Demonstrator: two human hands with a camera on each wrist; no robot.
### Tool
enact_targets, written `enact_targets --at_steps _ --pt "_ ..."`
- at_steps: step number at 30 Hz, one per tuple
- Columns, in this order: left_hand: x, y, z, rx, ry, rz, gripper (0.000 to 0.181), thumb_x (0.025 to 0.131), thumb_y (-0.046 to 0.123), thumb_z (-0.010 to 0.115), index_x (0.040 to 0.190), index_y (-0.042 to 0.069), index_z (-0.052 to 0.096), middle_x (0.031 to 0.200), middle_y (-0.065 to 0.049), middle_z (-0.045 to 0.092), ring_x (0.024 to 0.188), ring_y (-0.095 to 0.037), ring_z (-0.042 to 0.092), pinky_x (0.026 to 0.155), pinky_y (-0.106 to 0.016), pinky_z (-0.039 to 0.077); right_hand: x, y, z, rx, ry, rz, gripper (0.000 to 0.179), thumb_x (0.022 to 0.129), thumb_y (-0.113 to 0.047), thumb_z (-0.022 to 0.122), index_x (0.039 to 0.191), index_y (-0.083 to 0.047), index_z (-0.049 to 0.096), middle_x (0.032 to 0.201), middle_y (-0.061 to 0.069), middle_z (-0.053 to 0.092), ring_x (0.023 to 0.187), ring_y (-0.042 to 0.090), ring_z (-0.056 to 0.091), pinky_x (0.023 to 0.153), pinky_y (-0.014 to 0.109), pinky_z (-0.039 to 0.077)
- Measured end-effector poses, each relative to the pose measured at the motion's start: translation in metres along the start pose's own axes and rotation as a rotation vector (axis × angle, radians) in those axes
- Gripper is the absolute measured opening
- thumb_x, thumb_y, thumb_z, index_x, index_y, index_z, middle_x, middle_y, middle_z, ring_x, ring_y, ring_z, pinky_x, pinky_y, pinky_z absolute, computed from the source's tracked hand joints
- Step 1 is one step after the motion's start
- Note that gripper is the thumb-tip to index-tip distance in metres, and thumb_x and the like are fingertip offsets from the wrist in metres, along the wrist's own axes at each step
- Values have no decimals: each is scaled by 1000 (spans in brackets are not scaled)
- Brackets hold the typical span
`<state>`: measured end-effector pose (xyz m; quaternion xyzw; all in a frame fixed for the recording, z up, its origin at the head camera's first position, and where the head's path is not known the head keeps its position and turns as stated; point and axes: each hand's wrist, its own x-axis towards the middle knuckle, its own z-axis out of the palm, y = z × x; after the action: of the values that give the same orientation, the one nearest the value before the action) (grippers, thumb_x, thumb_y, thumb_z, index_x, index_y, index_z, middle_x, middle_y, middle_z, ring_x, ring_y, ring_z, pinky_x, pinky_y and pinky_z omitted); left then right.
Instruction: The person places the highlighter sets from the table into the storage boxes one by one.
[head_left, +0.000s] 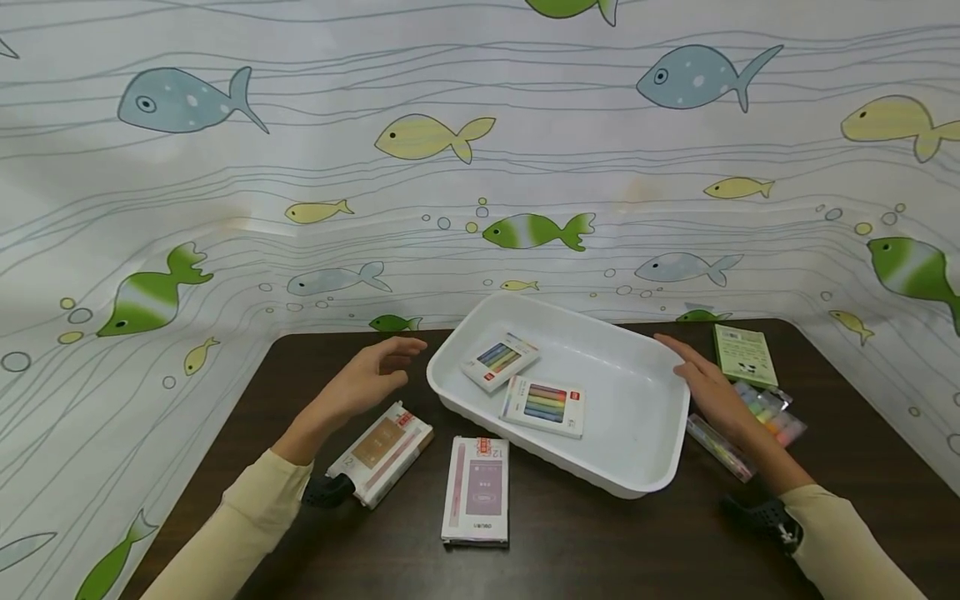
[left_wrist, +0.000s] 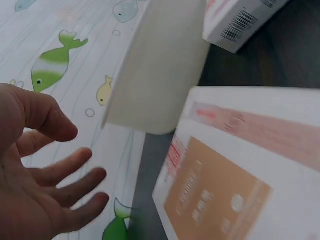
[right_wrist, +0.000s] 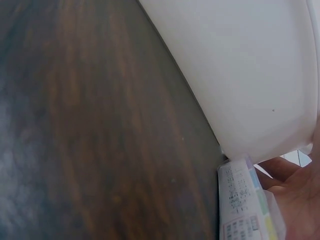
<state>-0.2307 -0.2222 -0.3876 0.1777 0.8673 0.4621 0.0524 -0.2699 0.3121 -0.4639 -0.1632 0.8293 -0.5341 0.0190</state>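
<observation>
A white plastic tray [head_left: 633, 417] sits slantwise on the dark table, holding two small white boxes: one crayon-type box [head_left: 500, 362] and another with coloured sticks pictured [head_left: 544, 406]. My right hand [head_left: 708, 387] holds the tray's right corner, thumb at the rim and fingers along the outer wall; the right wrist view shows them partly hidden behind the tray. My left hand [head_left: 367, 379] hovers left of the tray, apart from it, fingers loosely bent and nothing in them. Below it lies a white box with a brown panel [head_left: 381, 454].
A white box with a purple panel [head_left: 476, 492] lies in front of the tray. To the right are a slim clear pack [head_left: 720, 447], a pack of pastel-coloured markers [head_left: 776, 412] and a green booklet-like box [head_left: 746, 356]. A fish-patterned sheet [head_left: 450, 192] stands behind the table.
</observation>
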Motion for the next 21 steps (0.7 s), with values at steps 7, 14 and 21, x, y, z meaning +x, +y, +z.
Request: enact_targets --at_steps 7,14,21 --pt "-5 -7 -1 7 -60 21 48 98 -2 55 146 3 51 145 -18 51 132 -43 48 102 -58 43 0 1 0 -4 6 -6 51 112 -20 31 163 -21 28 161 15 31 128 38 51 87 25 51" --pt "-11 -17 -6 -34 -147 4 44 102 0 55 145 5 52 143 -21 52 131 -41 50 104 -57 42 -1 1 2 20 -4 -1 52 112 -18 32 164 -20 26 160 17 31 125 39 53 86 28 53" --pt "-16 -31 -9 -61 -169 20 45 102 1 57 147 3 50 143 -23 50 132 -40 50 103 -53 43 0 -1 2 15 12 -16 52 111 -15 31 163 -18 28 161 17 29 130 41 49 87 24 51"
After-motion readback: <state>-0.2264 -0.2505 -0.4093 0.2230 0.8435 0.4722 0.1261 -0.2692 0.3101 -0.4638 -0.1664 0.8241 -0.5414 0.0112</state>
